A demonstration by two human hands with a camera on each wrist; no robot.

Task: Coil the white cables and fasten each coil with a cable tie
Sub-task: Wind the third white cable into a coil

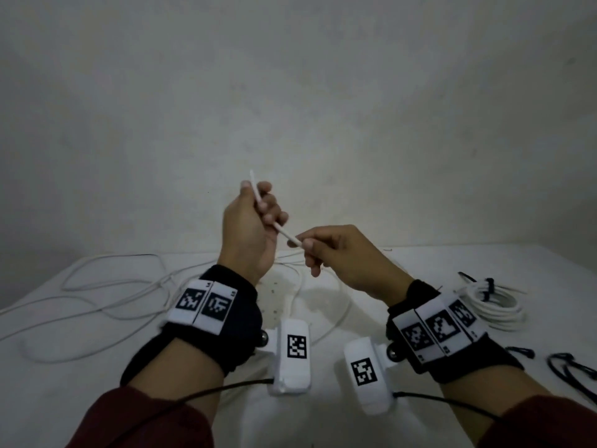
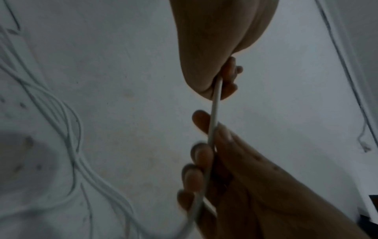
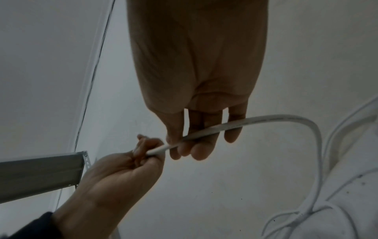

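My left hand (image 1: 262,206) is raised above the table and grips a white cable (image 1: 283,232) near its end, which sticks up past the knuckles. My right hand (image 1: 303,244) pinches the same cable a short way along, between thumb and forefinger. The left wrist view shows the cable (image 2: 214,110) taut between my left hand (image 2: 223,84) above and my right hand (image 2: 206,155) below. Seen from the right wrist, the cable (image 3: 255,118) crosses my right fingers (image 3: 196,147), then loops down to the table; my left hand (image 3: 143,150) holds its end.
Loose white cables (image 1: 113,287) sprawl over the left of the white table (image 1: 549,263). A finished white coil (image 1: 496,307) bound with a black tie lies at the right. Several black cable ties (image 1: 568,371) lie near the right edge. A plain wall stands behind.
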